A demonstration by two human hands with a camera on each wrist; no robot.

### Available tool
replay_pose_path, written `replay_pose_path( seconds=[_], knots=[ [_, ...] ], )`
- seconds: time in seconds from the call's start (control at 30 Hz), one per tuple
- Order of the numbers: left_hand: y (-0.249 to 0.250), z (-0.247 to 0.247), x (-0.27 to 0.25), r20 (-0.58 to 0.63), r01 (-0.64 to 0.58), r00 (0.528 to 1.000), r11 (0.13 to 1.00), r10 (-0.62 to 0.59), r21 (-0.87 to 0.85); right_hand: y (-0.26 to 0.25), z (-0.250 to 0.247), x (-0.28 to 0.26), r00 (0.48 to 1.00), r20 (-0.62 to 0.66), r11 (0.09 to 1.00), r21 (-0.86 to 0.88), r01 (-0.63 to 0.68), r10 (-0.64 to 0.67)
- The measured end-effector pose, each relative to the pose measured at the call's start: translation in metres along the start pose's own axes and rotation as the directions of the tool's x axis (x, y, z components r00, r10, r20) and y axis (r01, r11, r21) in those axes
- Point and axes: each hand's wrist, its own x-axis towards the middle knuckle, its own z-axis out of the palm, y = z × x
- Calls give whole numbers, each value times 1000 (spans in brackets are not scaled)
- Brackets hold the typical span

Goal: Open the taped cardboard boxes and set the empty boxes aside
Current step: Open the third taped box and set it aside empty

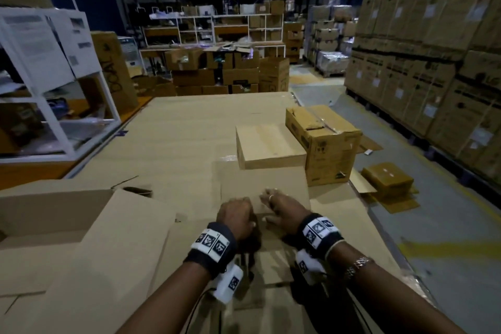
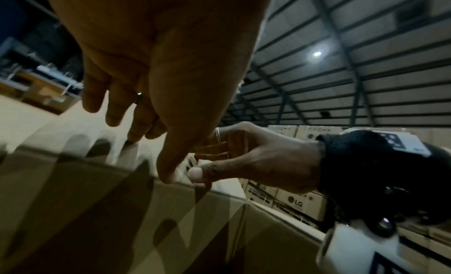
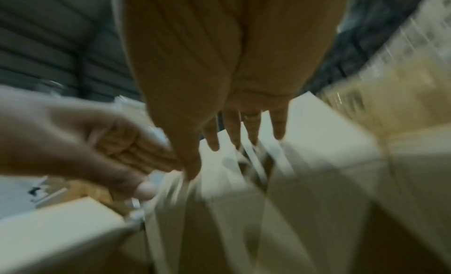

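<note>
A brown cardboard box stands right in front of me; its far top flap [image 1: 267, 187] lies pale and flat, and a dark gap into the box shows under my hands. My left hand [image 1: 245, 211] grips the flap's edge, thumb on the near side and fingers over it [image 2: 150, 159]. Beside it my right hand [image 1: 267, 207] pinches the same edge [image 3: 213, 160]; its thumb [image 2: 195, 174] nearly touches my left thumb. The right wrist view is blurred. Beyond stand a flat closed box [image 1: 268, 144] and a taller box [image 1: 325, 141] with torn tape on top.
The cardboard-covered table [image 1: 189, 122] stretches ahead. An open box [image 1: 54, 214] lies at my left. White shelving [image 1: 54, 76] stands further left. On the floor to the right are a small box [image 1: 387, 179] and flattened cardboard, with tall stacked cartons [image 1: 433, 49] behind.
</note>
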Motion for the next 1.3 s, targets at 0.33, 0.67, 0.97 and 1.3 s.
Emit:
replay_pose_path(
  seconds=[0.33,0.67,0.97,1.3],
  knots=[
    [-28,67,29,-47,79,993,914,-106,-397,18,73,13,960,-272,989,149,-28,68],
    [-31,67,24,-109,165,962,855,-249,-492,29,43,10,967,-101,967,128,-221,235],
    [-39,65,24,-76,222,939,763,-335,-607,36,20,12,937,-23,936,58,-346,348],
    [-43,39,-33,-12,207,964,778,-266,-594,21,-21,-56,939,91,942,29,-334,331]
  ],
)
